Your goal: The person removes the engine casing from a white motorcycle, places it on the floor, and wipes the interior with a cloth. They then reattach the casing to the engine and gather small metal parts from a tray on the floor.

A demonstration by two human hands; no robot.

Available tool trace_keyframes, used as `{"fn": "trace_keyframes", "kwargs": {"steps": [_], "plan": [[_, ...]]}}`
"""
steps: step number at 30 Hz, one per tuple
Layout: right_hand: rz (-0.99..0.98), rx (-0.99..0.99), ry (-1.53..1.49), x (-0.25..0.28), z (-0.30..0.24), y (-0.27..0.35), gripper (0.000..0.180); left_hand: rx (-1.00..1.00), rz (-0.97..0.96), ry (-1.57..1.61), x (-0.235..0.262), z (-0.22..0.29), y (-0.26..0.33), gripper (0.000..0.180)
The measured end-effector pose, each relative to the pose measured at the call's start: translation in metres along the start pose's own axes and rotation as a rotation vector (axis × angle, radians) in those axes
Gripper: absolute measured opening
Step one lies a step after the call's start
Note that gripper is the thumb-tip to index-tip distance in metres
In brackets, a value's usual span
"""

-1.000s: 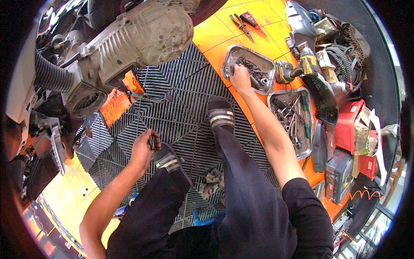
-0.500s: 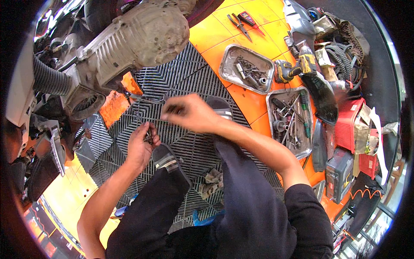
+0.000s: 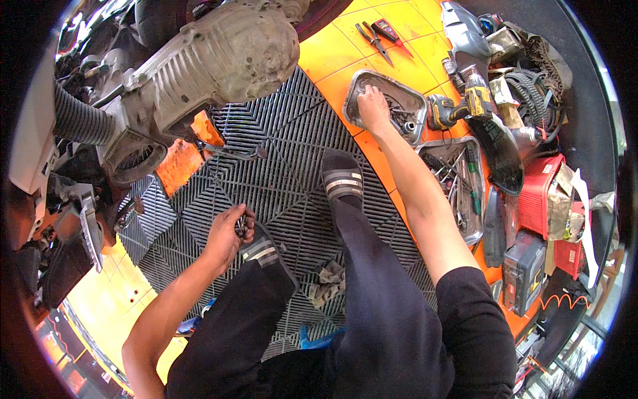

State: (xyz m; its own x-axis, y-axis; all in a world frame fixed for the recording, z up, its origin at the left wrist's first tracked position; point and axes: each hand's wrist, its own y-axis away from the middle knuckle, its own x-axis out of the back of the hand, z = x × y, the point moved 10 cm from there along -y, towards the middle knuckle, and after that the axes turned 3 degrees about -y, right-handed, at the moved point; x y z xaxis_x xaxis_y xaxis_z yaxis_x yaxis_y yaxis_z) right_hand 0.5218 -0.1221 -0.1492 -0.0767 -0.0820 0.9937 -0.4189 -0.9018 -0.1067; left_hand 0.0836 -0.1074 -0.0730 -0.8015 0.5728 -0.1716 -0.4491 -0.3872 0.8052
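My left hand (image 3: 229, 234) is closed, palm side up, above the ribbed floor mat near my left foot. Small dark metal parts (image 3: 240, 225) show between its fingers; their kind is too small to tell. At the far right, my right hand (image 3: 374, 108) reaches into a metal tray (image 3: 351, 100) of loose bolts and sockets. Its fingers are bent together, and whatever they pinch is hidden. A socket (image 3: 409, 126) lies in the tray's near right corner, beside my right wrist.
A dirty ribbed engine casing (image 3: 219, 56) of a vehicle hangs at the upper left. A second tray (image 3: 473, 233) holds wrenches and screwdrivers. Next to it lie a yellow-black cordless drill (image 3: 477, 96) and a red basket (image 3: 539, 199). Pliers (image 3: 373, 41) lie on the orange floor. A rag (image 3: 327, 284) is between my legs.
My right hand has moved from above the mat, near my left hand, out to the right and into the tray. My left hand has drawn slightly nearer and to the right, still closed.
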Motion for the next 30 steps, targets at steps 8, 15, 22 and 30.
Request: {"fn": "trace_keyframes", "kwargs": {"steps": [8, 15, 22, 30], "plan": [[0.056, -0.154, -0.05, -0.001, 0.01, 0.005, 0.022, 0.004, 0.008, 0.0, 0.002, -0.002, 0.003, 0.026], [0.116, -0.37, -0.422, -0.008, 0.047, 0.026, 0.028, 0.01, 0.017, -0.02, 0.005, -0.008, 0.001, 0.026], [-0.007, -0.218, -0.165, -0.003, 0.023, 0.014, 0.031, 0.004, 0.003, -0.055, 0.001, -0.006, 0.001, 0.026], [-0.105, -0.213, -0.762, 0.028, -0.079, 0.038, 0.022, -0.077, 0.01, 0.148, 0.009, -0.005, -0.007, 0.031]]}}
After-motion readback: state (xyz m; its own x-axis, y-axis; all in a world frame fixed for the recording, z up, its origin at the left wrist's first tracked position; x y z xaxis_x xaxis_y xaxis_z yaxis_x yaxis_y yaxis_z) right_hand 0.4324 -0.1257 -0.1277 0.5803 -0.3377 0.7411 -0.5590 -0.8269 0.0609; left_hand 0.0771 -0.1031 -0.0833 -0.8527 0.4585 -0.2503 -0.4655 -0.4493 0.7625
